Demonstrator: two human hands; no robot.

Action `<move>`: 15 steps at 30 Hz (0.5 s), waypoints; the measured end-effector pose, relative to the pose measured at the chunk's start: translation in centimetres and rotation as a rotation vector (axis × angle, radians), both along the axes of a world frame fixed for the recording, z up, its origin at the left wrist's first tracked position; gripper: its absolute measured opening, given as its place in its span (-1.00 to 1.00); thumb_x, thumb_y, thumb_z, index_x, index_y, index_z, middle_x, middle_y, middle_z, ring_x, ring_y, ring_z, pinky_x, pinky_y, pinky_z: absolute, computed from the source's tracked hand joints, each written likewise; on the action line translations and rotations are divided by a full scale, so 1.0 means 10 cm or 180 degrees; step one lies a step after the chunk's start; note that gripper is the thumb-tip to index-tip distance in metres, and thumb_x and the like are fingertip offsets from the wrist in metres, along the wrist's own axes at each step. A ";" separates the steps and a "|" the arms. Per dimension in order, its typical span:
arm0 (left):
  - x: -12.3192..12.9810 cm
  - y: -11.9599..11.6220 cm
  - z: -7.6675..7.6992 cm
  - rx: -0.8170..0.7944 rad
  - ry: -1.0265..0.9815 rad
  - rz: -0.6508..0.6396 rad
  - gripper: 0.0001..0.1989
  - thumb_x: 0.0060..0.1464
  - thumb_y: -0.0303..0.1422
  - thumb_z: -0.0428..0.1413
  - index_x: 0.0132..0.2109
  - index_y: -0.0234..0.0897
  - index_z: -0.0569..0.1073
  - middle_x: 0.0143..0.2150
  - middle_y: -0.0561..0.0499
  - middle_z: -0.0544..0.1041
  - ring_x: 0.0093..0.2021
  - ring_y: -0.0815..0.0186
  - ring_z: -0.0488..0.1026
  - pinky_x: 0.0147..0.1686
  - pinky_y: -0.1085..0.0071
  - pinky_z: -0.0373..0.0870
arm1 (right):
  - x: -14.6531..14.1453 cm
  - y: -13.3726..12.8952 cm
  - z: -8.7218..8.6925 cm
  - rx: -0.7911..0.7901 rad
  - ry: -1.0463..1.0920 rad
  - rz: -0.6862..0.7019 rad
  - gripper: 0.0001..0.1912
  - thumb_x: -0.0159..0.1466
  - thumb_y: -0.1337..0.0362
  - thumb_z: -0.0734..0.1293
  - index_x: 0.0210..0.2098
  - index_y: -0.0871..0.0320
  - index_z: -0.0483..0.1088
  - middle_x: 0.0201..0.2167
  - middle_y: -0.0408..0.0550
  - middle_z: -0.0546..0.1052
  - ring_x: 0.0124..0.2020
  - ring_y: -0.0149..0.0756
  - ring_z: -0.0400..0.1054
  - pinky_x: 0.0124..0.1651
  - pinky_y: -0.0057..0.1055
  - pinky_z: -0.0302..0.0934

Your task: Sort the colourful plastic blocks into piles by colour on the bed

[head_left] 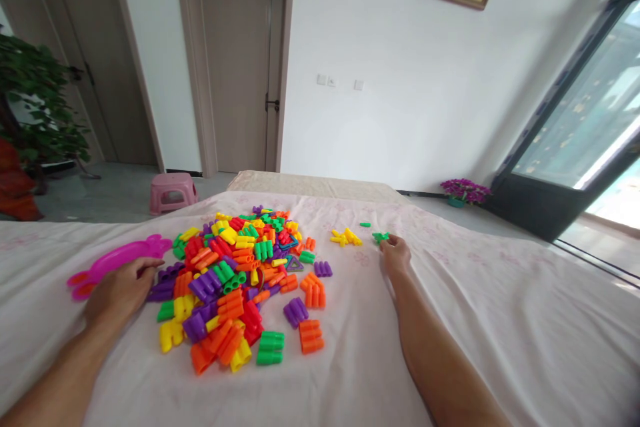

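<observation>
A heap of plastic building blocks shaped like joined tubes (227, 273) lies on the cloth in red, orange, yellow, green and purple. My left hand (119, 288) rests at the heap's left side, fingers loosely stretched near some purple blocks (164, 288) and holding nothing that I can see. Partly behind that hand is a magenta plastic tray (120, 257). Off to the right, my right hand (397, 255) pinches a green building block (381, 237) close to the cloth. Beside it are a small group of yellow blocks (346, 237) and a single green block (365, 224).
A pale flowered cloth (480, 320) covers the work surface. Loose orange blocks (311, 336) and a green block (271, 347) lie at the heap's near edge. Beyond the surface stand a pink stool (173, 192) and purple flowers (466, 191) in a pot.
</observation>
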State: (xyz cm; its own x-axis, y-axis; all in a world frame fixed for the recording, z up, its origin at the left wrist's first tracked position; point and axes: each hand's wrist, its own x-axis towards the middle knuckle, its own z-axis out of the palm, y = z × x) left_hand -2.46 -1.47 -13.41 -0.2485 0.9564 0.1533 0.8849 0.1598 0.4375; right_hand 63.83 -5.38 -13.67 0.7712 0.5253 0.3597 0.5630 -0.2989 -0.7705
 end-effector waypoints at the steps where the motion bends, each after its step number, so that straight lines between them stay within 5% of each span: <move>1: 0.00 0.00 0.00 0.0008 0.0000 0.0000 -0.49 0.28 -0.09 -0.04 0.14 -0.14 0.65 0.07 -0.13 0.70 -0.07 0.03 0.60 -0.27 0.28 0.40 | 0.01 -0.01 -0.01 -0.0007 0.0069 -0.0127 -0.48 0.16 0.22 0.34 0.08 0.30 0.55 -0.06 0.25 0.67 -0.07 0.00 0.56 0.02 -0.18 0.39; 6: 0.01 0.00 0.01 -0.0068 -0.0013 0.0036 -0.48 0.28 -0.09 -0.05 0.17 -0.15 0.63 0.10 -0.14 0.69 -0.05 0.02 0.59 -0.25 0.28 0.38 | -0.19 0.00 0.10 0.0127 -0.0039 -0.0070 -0.50 0.19 0.32 0.26 0.07 0.28 0.58 0.05 0.21 0.64 -0.03 -0.09 0.54 0.13 -0.23 0.34; 15: 0.06 -0.05 0.06 -0.0018 -0.0081 0.0002 -0.49 0.31 -0.12 -0.06 0.17 -0.18 0.63 0.08 -0.16 0.69 -0.06 0.06 0.58 -0.24 0.31 0.37 | -1.39 -0.01 0.32 -0.0221 -0.0806 0.2346 -0.79 0.33 0.26 0.34 -0.14 0.10 0.63 -0.19 -0.04 0.69 -0.19 -0.21 0.54 -0.07 -0.32 0.36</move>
